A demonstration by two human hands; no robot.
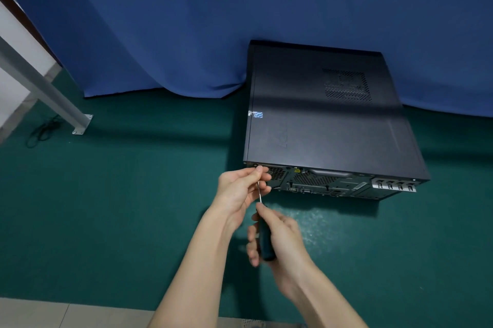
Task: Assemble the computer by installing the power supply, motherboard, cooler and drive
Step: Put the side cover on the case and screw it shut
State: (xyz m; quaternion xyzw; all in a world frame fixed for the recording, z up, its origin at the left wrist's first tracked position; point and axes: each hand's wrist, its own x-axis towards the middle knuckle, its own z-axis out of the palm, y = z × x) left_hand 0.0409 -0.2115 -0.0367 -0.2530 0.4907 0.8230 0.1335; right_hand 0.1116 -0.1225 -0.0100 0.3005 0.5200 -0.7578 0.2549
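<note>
A black computer case [328, 119] lies flat on the green mat with its side panel on top and its rear panel of ports and vents [320, 182] facing me. My right hand [280, 237] grips the dark handle of a screwdriver [265, 239]. Its thin metal shaft runs up toward the upper left corner of the rear panel. My left hand [240, 189] pinches the shaft near its tip, right against that corner of the case. The tip itself is hidden behind my fingers.
A blue cloth [186, 21] hangs behind the case and drapes onto the green mat [120, 207]. A grey metal leg [53, 93] is bolted down at the left, with a black cable [40, 133] beside it. Pale floor [40, 314] shows at the bottom edge.
</note>
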